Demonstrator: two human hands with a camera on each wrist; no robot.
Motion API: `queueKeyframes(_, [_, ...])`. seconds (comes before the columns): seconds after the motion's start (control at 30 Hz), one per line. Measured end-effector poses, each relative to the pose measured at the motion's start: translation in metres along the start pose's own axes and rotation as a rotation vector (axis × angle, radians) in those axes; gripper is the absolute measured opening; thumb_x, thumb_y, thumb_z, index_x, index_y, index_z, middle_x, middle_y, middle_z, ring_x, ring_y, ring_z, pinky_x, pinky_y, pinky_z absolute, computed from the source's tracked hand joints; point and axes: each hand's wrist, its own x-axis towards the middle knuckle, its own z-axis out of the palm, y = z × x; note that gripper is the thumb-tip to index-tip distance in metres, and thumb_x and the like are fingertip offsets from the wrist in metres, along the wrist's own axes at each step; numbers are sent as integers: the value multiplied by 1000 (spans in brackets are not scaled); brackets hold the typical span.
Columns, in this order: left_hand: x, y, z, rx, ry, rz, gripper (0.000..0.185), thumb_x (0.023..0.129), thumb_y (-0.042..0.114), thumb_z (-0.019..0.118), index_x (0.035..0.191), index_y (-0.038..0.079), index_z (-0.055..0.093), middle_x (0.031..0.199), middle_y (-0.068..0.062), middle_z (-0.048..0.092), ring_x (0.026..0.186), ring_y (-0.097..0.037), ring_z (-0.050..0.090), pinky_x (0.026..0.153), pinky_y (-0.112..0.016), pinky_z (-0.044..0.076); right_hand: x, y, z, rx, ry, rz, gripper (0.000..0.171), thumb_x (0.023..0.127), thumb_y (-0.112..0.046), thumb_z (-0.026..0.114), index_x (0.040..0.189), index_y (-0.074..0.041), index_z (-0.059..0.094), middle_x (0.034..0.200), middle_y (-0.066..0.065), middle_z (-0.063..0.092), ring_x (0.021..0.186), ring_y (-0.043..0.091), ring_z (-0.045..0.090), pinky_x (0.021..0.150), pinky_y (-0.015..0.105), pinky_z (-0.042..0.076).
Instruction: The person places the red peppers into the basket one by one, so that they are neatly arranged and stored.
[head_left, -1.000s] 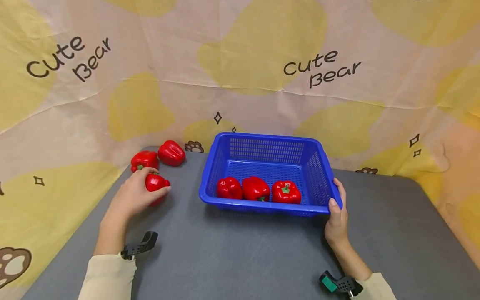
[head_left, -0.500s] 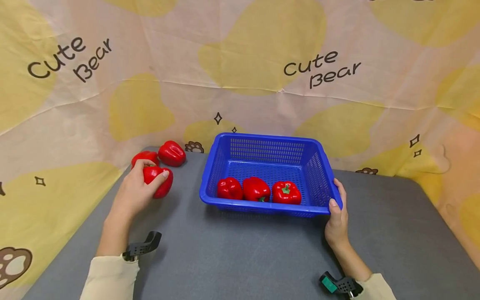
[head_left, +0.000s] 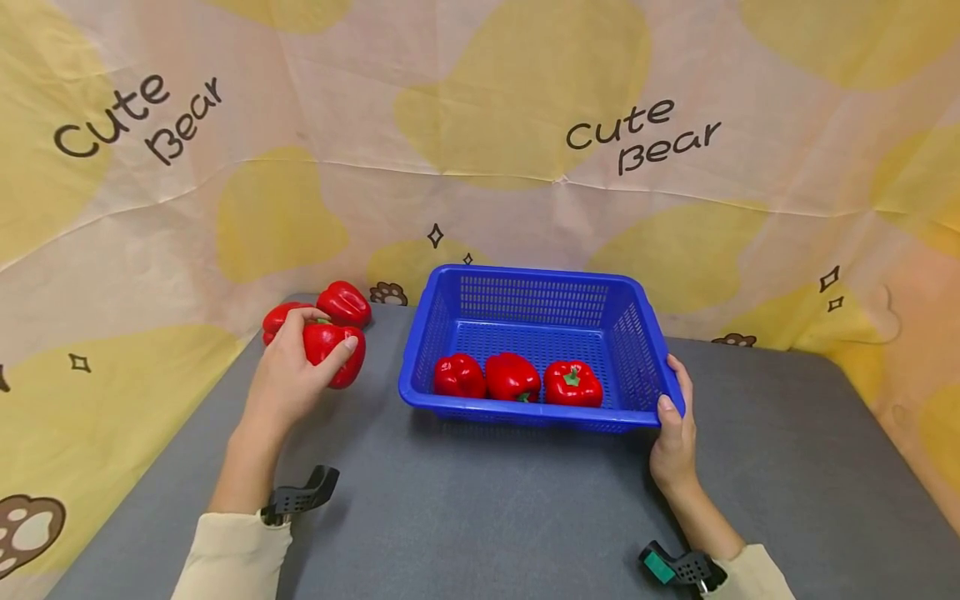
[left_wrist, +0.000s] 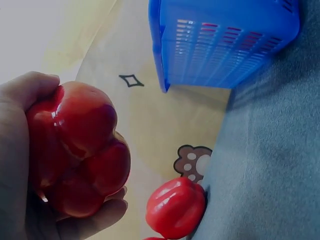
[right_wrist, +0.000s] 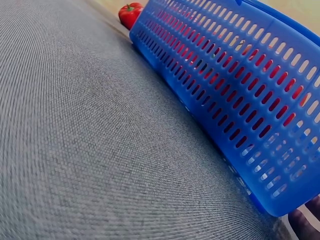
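A: Start with the big piece. Your blue basket sits on the grey surface, and your right hand curls round its near right corner, thumb on the rim. That grip is on one corner only; if you press down or pull there, I judge the basket could tilt or slide, and the peppers inside could roll.

B: What is in it just now?

A: Three red peppers in a row along the near wall: one on the left, one in the middle, one on the right with its green stem facing up. The left and middle ones touch; the far half of the basket floor is bare mesh.

B: And the other side?

A: Your left hand grips a fourth red pepper, the held pepper, lifted off the surface just left of the basket. In the left wrist view your fingers wrap its side and your thumb lies under it. The skin is glossy and lobed, so a loose hold could let it slip. Carried too low, it could strike the basket's left rim.

B: Anything behind?

A: Two more peppers lie by the backdrop, the nearer partly hidden by your fingers, the farther just beside the held one. A careless swing could knock them.
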Motion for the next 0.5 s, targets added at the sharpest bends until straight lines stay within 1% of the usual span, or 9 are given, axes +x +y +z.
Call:
queueKeyframes(0.3, [1, 4, 5, 11, -13, 12, 70, 89, 44, 70, 141, 7, 40, 135, -25, 54, 116, -47, 55, 82, -64, 58, 0, -1, -1, -29, -4, 35, 58, 101, -32, 29, 159, -32, 27, 161, 0, 34, 134, 9, 41, 108, 25, 39])
queueKeyframes(0.5, [0, 8, 5, -12, -18, 8, 70, 89, 42, 70, 141, 8, 38, 138, -24, 52, 118, -46, 54, 83, -63, 58, 0, -2, -1, -31, -8, 38, 58, 101, -32, 29, 159, -33, 27, 161, 0, 34, 135, 9, 40, 108, 26, 39])
